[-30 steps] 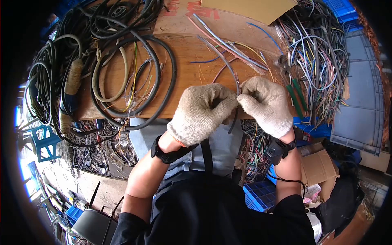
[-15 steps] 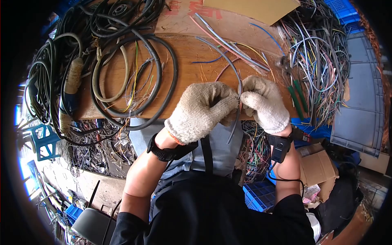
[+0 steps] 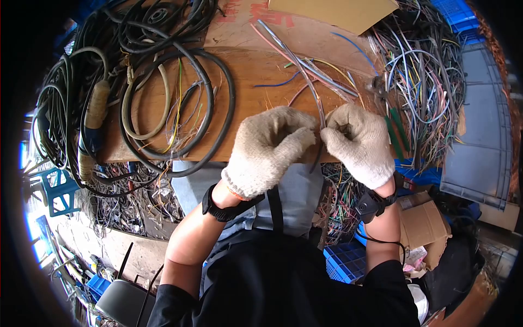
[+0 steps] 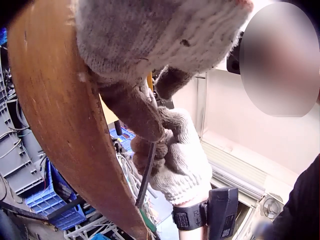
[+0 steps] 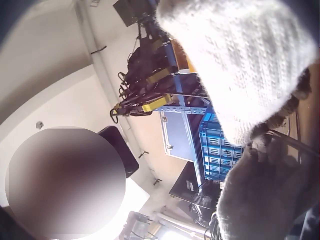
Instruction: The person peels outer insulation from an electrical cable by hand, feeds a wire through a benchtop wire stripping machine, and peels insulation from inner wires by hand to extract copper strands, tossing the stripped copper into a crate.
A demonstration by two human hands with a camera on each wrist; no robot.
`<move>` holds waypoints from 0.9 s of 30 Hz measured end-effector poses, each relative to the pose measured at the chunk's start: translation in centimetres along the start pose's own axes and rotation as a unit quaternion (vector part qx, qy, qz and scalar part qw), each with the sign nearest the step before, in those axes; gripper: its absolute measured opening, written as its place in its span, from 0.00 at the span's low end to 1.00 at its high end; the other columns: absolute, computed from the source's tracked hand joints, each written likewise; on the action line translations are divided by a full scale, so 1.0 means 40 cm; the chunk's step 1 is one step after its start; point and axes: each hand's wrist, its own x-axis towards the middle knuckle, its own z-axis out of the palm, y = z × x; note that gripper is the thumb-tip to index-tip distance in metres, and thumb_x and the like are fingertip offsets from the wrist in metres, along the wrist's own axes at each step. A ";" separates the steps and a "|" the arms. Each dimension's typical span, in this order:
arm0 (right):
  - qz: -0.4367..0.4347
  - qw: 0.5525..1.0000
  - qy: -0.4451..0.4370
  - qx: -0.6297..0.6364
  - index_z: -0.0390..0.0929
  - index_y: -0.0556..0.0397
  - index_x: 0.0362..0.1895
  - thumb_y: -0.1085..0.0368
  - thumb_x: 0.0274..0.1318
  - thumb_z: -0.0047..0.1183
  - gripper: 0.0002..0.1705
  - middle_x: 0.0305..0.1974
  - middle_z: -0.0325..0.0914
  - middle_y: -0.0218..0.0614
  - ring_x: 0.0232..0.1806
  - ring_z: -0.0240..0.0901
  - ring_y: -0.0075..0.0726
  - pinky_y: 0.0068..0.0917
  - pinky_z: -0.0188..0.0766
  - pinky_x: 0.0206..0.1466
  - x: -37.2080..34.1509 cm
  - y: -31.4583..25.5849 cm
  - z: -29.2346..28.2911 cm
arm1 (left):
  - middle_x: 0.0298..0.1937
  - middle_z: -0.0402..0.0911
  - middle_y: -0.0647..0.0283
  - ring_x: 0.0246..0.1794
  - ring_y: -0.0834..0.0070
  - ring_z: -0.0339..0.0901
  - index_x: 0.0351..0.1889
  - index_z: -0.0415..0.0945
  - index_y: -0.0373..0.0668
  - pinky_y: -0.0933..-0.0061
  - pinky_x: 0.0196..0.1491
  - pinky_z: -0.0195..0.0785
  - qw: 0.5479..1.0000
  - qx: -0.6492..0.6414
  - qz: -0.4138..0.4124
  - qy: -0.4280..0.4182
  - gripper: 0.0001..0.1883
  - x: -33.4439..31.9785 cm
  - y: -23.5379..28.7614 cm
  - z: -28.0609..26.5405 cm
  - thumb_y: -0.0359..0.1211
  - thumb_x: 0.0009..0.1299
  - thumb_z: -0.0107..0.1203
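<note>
A slim, gently bowed dark cable (image 3: 319, 107) crosses the edge of the grained wooden counter (image 3: 256, 101). In coarse knitted gloves, the right hand (image 3: 359, 143), fingers curled, pinches it; the left hand (image 3: 266, 150) arches close beside, its grip unclear

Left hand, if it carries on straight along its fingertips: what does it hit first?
Left hand: likely the thin grey cable, right at its fingertips, with the right hand just beyond. Depth is unclear; it may already touch the cable.
</note>
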 end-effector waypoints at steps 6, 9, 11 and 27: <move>0.000 0.997 0.005 -0.073 0.82 0.55 0.36 0.68 0.51 0.67 0.09 0.29 0.84 0.34 0.29 0.81 0.25 0.25 0.78 0.34 -0.025 -0.027 0.015 | 0.38 0.86 0.63 0.39 0.80 0.82 0.42 0.82 0.32 0.77 0.45 0.76 1.000 0.009 -0.010 0.004 0.07 -0.005 0.016 -0.005 0.27 0.72 0.61; -0.018 0.995 0.002 -0.100 0.82 0.54 0.35 0.68 0.50 0.68 0.09 0.29 0.83 0.35 0.29 0.82 0.27 0.25 0.78 0.34 -0.025 -0.029 0.014 | 0.36 0.86 0.62 0.36 0.80 0.82 0.42 0.82 0.32 0.77 0.41 0.78 0.999 -0.035 -0.036 -0.004 0.06 -0.006 0.012 -0.007 0.27 0.73 0.61; -0.039 0.991 0.002 -0.129 0.82 0.54 0.35 0.68 0.50 0.68 0.09 0.29 0.83 0.35 0.29 0.83 0.28 0.26 0.79 0.35 -0.025 -0.031 0.013 | 0.34 0.85 0.62 0.33 0.80 0.83 0.41 0.81 0.32 0.78 0.37 0.79 0.999 -0.025 -0.031 0.003 0.06 -0.006 0.012 -0.004 0.28 0.74 0.60; -0.050 0.986 -0.018 -0.160 0.81 0.54 0.33 0.65 0.50 0.67 0.09 0.28 0.83 0.37 0.30 0.83 0.35 0.31 0.77 0.35 -0.023 -0.042 0.008 | 0.29 0.85 0.64 0.28 0.83 0.80 0.39 0.81 0.33 0.80 0.33 0.74 0.996 0.088 -0.010 0.008 0.08 -0.006 0.001 0.000 0.30 0.75 0.58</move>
